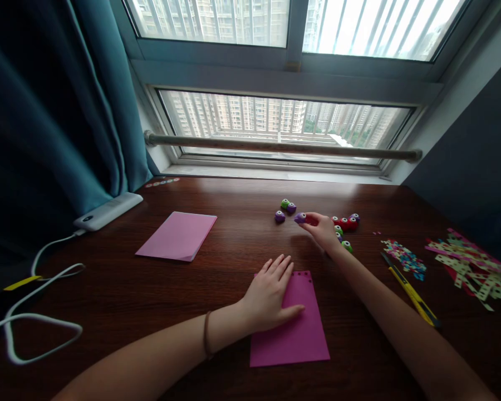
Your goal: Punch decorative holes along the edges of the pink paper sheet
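My left hand [271,298] lies flat with fingers stretched out on a magenta sheet of paper [292,345]. Small punched holes run along the far edge of that sheet, partly covered by my fingers. Beyond it, my right hand [322,231] pinches a purple craft punch [300,218] just over the table. Left of this punch are another purple punch [279,216] and a green one [285,204] touching a purple one [291,208]. Several red, green and purple punches [347,224] sit to the right, some partly hidden behind my right hand.
A stack of pink paper [177,236] lies left. On the right are a yellow cutter knife [413,292], punched-out bits [404,257] and punched paper strips [476,262]. A white power strip [111,211] with a cable [45,317] is far left. A window rail [275,146] crosses behind.
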`<state>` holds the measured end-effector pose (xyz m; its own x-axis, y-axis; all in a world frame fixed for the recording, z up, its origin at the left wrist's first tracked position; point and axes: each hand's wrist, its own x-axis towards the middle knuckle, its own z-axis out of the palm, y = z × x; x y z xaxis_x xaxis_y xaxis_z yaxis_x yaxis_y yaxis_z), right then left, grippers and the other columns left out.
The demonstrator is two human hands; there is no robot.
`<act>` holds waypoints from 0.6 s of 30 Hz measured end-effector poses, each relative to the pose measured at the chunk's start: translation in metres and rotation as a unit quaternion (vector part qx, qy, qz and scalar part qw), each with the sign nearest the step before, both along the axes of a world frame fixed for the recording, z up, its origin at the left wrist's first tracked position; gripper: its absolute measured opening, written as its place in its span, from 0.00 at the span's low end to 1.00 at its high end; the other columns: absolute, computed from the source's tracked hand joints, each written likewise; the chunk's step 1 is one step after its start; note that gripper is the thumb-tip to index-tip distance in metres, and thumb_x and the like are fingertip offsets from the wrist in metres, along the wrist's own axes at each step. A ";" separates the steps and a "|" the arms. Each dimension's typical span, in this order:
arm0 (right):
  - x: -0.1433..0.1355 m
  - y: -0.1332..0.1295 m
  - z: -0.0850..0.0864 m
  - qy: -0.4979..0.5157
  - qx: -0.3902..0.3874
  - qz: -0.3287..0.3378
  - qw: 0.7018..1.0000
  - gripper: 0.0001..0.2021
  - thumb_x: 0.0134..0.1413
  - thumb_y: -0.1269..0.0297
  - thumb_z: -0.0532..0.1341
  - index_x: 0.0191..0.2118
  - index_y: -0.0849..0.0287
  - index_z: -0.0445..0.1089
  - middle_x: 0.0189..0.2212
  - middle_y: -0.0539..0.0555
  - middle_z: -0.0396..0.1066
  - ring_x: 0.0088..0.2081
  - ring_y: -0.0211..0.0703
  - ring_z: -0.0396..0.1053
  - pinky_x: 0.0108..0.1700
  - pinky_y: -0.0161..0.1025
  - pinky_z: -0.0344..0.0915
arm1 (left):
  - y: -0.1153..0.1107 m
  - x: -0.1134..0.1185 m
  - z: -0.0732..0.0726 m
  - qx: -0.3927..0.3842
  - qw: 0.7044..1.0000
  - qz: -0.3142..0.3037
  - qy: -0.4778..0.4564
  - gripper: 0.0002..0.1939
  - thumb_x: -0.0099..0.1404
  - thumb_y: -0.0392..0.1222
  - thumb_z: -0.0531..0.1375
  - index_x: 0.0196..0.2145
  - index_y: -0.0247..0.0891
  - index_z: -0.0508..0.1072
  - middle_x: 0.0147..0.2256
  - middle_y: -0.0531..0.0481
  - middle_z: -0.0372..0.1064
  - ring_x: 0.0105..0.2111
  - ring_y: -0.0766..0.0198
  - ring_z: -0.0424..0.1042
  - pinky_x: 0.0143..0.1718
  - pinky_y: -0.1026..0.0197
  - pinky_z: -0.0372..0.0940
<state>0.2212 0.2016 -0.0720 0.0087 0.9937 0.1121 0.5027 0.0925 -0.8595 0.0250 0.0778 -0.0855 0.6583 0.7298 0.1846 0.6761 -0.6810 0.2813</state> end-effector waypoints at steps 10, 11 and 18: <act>0.038 -0.111 -0.015 0.162 -0.075 0.031 0.983 0.18 0.39 0.60 0.67 0.39 0.61 0.68 0.39 0.56 0.73 0.42 0.48 0.71 0.48 0.45 0.67 | 0.004 0.003 0.000 -0.031 0.999 0.005 0.021 0.40 0.59 0.60 0.54 0.60 0.32 0.49 0.61 0.38 0.44 0.61 0.50 0.43 0.59 0.45 0.46; 0.038 -0.114 -0.017 0.154 -0.076 0.037 0.984 0.18 0.39 0.60 0.67 0.39 0.61 0.69 0.39 0.56 0.73 0.42 0.48 0.71 0.48 0.45 0.67 | 0.004 0.003 0.001 -0.032 0.999 0.006 0.026 0.39 0.60 0.59 0.54 0.60 0.32 0.49 0.61 0.38 0.44 0.61 0.50 0.43 0.59 0.45 0.46; 0.042 -0.125 -0.005 -0.019 -0.046 0.075 0.996 0.14 0.45 0.62 0.64 0.39 0.59 0.70 0.37 0.54 0.72 0.38 0.45 0.71 0.43 0.42 0.68 | 0.003 0.004 0.002 -0.033 0.998 0.010 0.044 0.36 0.62 0.57 0.53 0.60 0.32 0.50 0.61 0.39 0.44 0.61 0.51 0.42 0.59 0.46 0.45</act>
